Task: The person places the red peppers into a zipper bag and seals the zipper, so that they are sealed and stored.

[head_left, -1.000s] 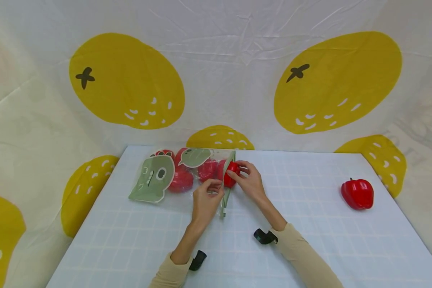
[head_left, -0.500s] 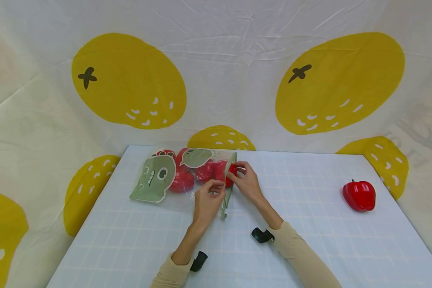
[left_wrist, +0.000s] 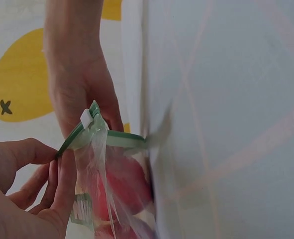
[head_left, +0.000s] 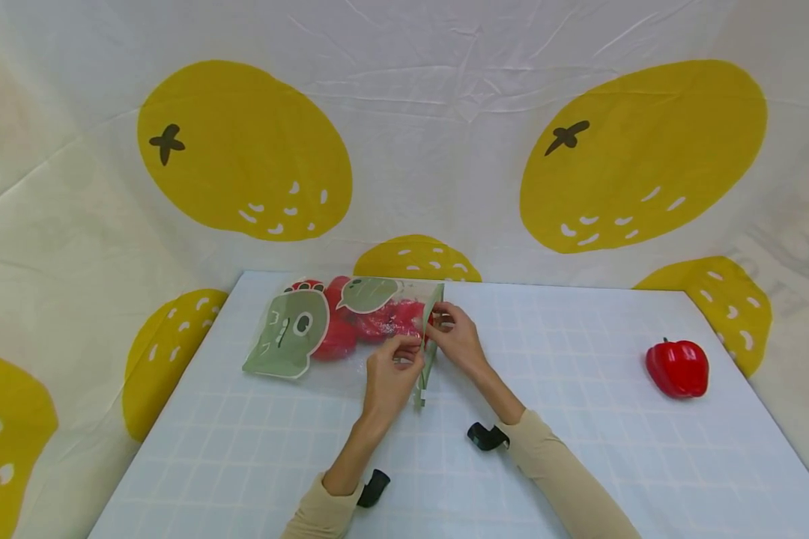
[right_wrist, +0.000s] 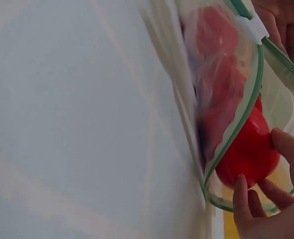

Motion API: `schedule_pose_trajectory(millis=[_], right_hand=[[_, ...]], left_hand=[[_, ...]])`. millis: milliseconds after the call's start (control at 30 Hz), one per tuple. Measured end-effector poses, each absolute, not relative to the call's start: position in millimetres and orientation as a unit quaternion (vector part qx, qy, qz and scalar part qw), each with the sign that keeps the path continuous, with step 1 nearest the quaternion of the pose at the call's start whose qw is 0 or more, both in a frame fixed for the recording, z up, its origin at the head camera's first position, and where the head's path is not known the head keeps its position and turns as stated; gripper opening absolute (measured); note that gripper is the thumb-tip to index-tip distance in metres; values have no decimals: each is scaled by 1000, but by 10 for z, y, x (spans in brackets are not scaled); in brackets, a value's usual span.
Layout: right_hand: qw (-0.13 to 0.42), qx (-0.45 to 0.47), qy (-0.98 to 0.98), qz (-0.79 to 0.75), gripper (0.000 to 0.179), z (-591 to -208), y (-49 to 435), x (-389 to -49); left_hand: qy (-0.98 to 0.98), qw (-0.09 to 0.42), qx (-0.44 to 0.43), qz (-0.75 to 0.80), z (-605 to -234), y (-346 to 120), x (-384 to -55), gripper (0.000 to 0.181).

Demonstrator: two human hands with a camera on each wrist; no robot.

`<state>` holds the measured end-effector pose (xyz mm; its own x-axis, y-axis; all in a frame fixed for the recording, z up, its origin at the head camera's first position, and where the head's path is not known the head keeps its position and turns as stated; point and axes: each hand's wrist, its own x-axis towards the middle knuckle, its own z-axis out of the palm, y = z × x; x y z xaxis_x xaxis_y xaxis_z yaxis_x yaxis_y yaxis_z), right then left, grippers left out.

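Observation:
A clear zip bag (head_left: 286, 337) with a green cartoon face lies at the table's back left, several red peppers showing through it. My left hand (head_left: 391, 378) pinches the near lip of its mouth between thumb and fingers, beside the white slider (left_wrist: 86, 118). At the open mouth, my right hand (head_left: 463, 344) grips a glossy red bell pepper (right_wrist: 251, 152), thumb on one side and fingertips on the other. Most of that pepper sits within the green zip rim (right_wrist: 246, 112). From the head, the bag's lip and the right hand hide nearly all of it.
Another red bell pepper (head_left: 677, 368) stands by itself on the right of the table. A pale checked cloth covers the table (head_left: 566, 397). Behind it hangs a white curtain (head_left: 438, 150) with yellow fruit prints.
My right hand has pushed the bell pepper leftward, deeper into the bag, and the peppers inside have shifted closer together. My left hand keeps its pinch on the lip.

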<state>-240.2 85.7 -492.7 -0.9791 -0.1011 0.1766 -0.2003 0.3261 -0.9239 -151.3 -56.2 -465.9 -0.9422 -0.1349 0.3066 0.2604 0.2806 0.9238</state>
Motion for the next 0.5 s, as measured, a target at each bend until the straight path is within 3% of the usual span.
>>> schedule_pose_trajectory(millis=[500], right_hand=[[9,70,-826,559,42,-4929,746,-2441]], left_hand=[[-788,159,-57,-592,-4649,-555,-1509,16]])
